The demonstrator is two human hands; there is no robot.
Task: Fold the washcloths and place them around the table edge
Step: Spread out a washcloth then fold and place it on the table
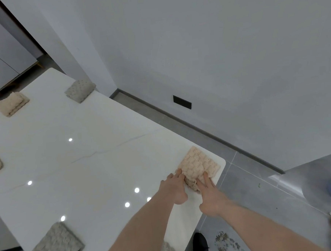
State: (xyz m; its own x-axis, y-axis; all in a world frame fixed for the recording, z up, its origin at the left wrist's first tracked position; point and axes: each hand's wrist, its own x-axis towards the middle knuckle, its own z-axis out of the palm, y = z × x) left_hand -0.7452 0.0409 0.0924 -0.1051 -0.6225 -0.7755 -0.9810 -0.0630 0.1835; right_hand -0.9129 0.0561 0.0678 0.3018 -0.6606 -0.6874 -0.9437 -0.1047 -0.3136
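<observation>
- The desk (95,150) has a white, stone-like top, smooth and glossy; it mirrors round ceiling lights and carries faint grey veins.
- The peach washcloth (199,167) at the desk's far right corner is thick cloth with a nubbly, woven-looking raised texture, matt.
- The grey washcloth (53,250) near the desk's near edge is the same bumpy, matt cloth; another grey washcloth (80,90) at the far edge shows dimpled pile.
- The beige washcloth (12,104) by the far left corner is soft, ridged cloth.
- The floor (250,188) is grey tile, smooth with a dull sheen.
- The wall (213,42) is plain, matt and smooth.
</observation>
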